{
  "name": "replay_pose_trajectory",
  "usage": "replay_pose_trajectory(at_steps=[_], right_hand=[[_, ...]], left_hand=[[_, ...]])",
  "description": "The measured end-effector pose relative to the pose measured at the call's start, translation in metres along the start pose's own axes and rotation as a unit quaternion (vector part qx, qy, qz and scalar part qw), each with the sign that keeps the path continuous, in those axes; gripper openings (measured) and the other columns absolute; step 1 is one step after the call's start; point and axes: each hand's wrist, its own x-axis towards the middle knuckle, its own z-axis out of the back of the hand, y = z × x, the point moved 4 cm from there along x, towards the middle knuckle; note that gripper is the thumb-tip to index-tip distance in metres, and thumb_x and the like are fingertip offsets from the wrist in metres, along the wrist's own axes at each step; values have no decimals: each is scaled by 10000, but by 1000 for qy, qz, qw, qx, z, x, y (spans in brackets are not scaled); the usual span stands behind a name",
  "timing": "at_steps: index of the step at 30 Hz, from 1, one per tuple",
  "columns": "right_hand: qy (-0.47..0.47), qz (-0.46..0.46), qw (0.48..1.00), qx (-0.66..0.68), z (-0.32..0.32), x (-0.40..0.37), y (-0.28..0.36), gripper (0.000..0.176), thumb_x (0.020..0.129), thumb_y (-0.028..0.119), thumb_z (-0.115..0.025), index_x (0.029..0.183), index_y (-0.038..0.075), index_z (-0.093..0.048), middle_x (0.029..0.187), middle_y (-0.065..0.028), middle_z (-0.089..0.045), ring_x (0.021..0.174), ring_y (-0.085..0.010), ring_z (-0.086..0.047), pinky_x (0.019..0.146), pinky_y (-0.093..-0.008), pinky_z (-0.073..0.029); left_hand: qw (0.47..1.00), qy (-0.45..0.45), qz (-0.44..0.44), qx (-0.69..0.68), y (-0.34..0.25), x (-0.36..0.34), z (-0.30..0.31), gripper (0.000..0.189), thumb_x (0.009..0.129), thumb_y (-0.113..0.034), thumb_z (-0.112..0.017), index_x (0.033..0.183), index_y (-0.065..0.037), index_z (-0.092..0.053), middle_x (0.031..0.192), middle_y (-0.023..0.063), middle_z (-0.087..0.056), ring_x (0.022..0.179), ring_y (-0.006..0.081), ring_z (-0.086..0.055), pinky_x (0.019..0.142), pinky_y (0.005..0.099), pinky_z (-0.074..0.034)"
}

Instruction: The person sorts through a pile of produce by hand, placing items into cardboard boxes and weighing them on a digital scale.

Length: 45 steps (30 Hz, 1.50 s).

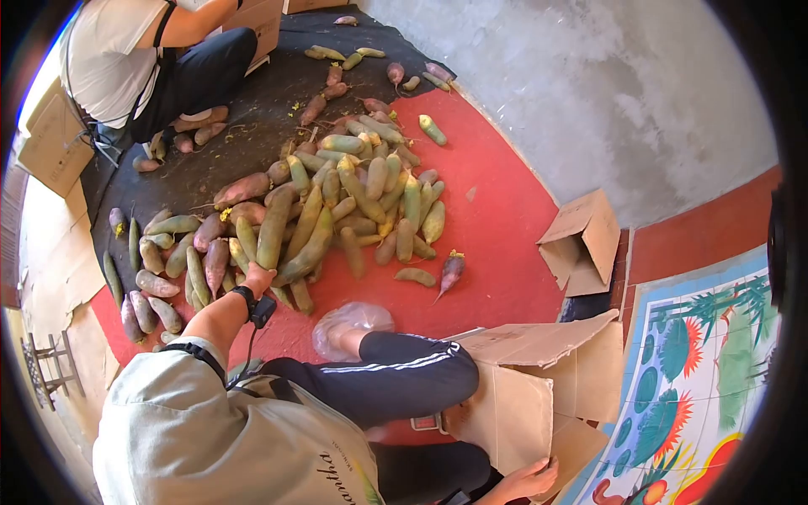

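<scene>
A heap of long green radishes (370, 198) and reddish-purple radishes (244, 190) lies in front of me. My left hand (259, 277) reaches to its near side, closed around the lower end of a large green radish (274, 225) that points away from me. Low on the right, my right hand (528, 481) grips the edge of an open cardboard box (513, 412). This box stands beside my bent leg with its flaps spread; its inside is mostly hidden from view.
Red flooring (497, 227) and a dark cloth (219, 160) lie under the heap. Another person (118, 67) sits at the upper left by cardboard boxes. A smaller open box (582, 240) stands by the wall, right. A small rack-like wooden item (52, 368) is at far left.
</scene>
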Motion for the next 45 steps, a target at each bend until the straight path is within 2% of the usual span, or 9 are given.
replay_pose_trajectory(at_steps=[4, 7, 10, 15, 20, 31, 36, 40, 45], right_hand=[[-65, 25, 997, -32, 9, 7, 17, 411, 873, 419, -501, 899, 32, -634, 865, -180, -631, 741, -362, -587, 685, -482, -438], [9, -8, 1000, -13, -6, 1, -2, 335, 903, 249, -448, 991, -54, -559, 943, -219, -575, 879, -378, -512, 786, -445, -384], [6, -8, 1000, -18, -6, 3, 1, 334, 895, 250, -451, 986, -53, -559, 933, -209, -576, 876, -376, -507, 791, -448, -371], [5, -7, 1000, -11, -3, 4, 8, 323, 889, 242, -451, 986, -47, -557, 917, -198, -567, 870, -366, -500, 792, -441, -360], [19, -30, 999, -2, -10, 5, -3, 312, 881, 234, -455, 996, -39, -552, 931, -194, -558, 877, -361, -497, 791, -438, -358], [8, 15, 993, 116, 21, 23, 45, 295, 783, 131, -580, 1048, 9, -538, 1053, -173, -537, 981, -337, -476, 866, -439, -354], [52, 44, 966, 249, 39, 26, 72, 443, 700, 133, -674, 1100, 20, -520, 1124, -153, -521, 1040, -331, -462, 913, -437, -340], [88, 133, 961, 226, 61, 33, 101, 607, 617, 164, -751, 1158, 64, -497, 1215, -141, -470, 1109, -329, -431, 945, -449, -324], [144, 261, 930, 215, 64, 25, 121, 801, 489, 191, -811, 1215, 206, -471, 1294, -117, -400, 1180, -328, -388, 973, -490, -295]], left_hand=[[1000, -28, 7, 7, -14, -6, 6, 619, 705, -229, -724, 1151, 9, -366, 1011, 205, -559, 869, 310, -590, 693, 391, -491], [998, -35, -16, 58, 2, 31, -4, 788, 627, -321, -787, 1179, 33, -350, 1045, 205, -551, 960, 288, -567, 746, 383, -486], [996, -2, -61, 64, -19, 11, 8, 679, 650, -351, -761, 1108, 43, -450, 976, 183, -585, 879, 270, -605, 698, 383, -506], [992, 95, -60, -52, -31, 17, 6, 423, 697, -387, -694, 856, -9, -590, 766, 101, -608, 577, 211, -586, 472, 365, -463], [944, 259, -26, -202, -60, -27, 40, 397, 748, -483, -625, 794, -98, -540, 628, 25, -492, 510, 147, -486, 485, 260, -395], [821, 484, -253, -164, -128, -176, 60, 482, 761, -424, -639, 979, -10, -527, 724, 39, -540, 528, 122, -502, 437, 239, -398], [748, 595, -288, -59, -164, -258, 52, 749, 618, -503, -710, 1072, 51, -493, 834, 69, -565, 644, 135, -555, 535, 246, -469], [668, 686, -286, 32, -170, -300, 35, 797, 618, -439, -720, 1168, 75, -462, 1029, 111, -584, 890, 158, -570, 732, 256, -477], [593, 745, -294, 83, -164, -340, 5, 731, 628, -379, -738, 1150, 67, -488, 1012, 73, -582, 925, 129, -533, 791, 247, -440]])
